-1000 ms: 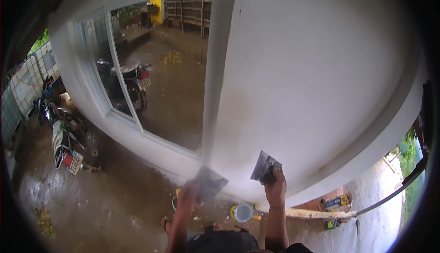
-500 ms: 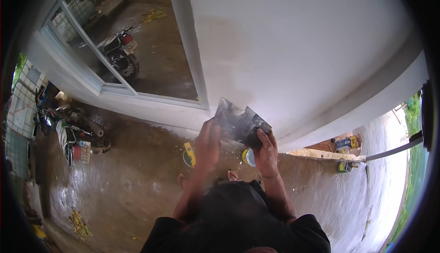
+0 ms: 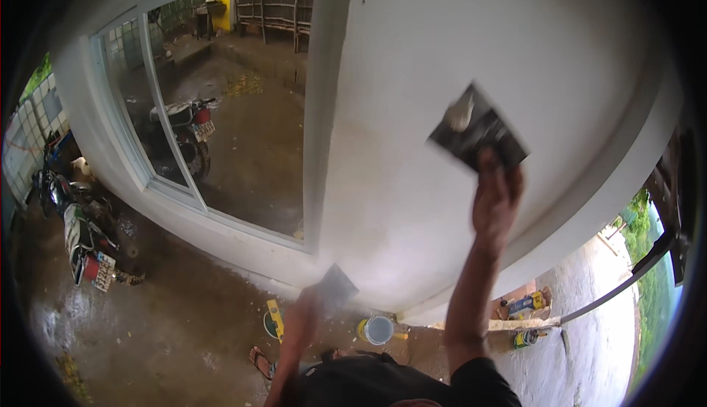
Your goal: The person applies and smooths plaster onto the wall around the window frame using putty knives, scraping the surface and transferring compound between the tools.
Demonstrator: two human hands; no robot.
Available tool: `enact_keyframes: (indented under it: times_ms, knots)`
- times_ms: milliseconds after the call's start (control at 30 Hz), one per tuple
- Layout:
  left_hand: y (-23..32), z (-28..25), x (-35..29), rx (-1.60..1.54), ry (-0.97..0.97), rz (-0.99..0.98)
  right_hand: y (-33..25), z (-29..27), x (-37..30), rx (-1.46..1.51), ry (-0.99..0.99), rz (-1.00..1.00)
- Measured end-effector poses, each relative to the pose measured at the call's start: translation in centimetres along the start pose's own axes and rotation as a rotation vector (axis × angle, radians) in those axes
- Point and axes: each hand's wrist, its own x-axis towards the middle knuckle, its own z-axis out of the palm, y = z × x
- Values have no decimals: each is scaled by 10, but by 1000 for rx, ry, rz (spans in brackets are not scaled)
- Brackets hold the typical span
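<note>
My right hand (image 3: 495,204) is raised before the white wall (image 3: 398,149), gripping the lower edge of a dark, flat putty blade (image 3: 486,123). A lump of whitish putty (image 3: 462,114) sits on the face of that blade. Whether the blade touches the wall I cannot tell. Lower down and to the left, my left hand (image 3: 302,318) is closed around a second, grey putty blade (image 3: 337,285). Motion blurs this hand and its blade, which is held well apart from the other one.
A sliding window (image 3: 236,149) is set in the wall at left, reflecting a motorcycle. At far left the motorcycle (image 3: 88,245) stands on wet ground. Below are a bucket (image 3: 378,330) and a tub with a yellow tool (image 3: 275,318) across it. A can (image 3: 526,338) stands at right.
My hands were close together with the blades overlapping; now they are apart. The right one has risen up and to the right with its blade, while the left is lower. The view has tilted upward.
</note>
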Motion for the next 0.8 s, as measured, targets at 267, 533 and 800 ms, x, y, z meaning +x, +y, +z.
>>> enact_keyframes:
  times_ms: [267,533,800]
  knots:
    - [-35,-14,2,-356,61,-134,-47,105,218,-1162,-364,-1294]
    - [-61,-27,16,-616,76,-269,33,112,117,-1342,-418,-1071]
    - [-38,-12,40,-637,-107,-292,-32,157,199,-1261,-89,-986]
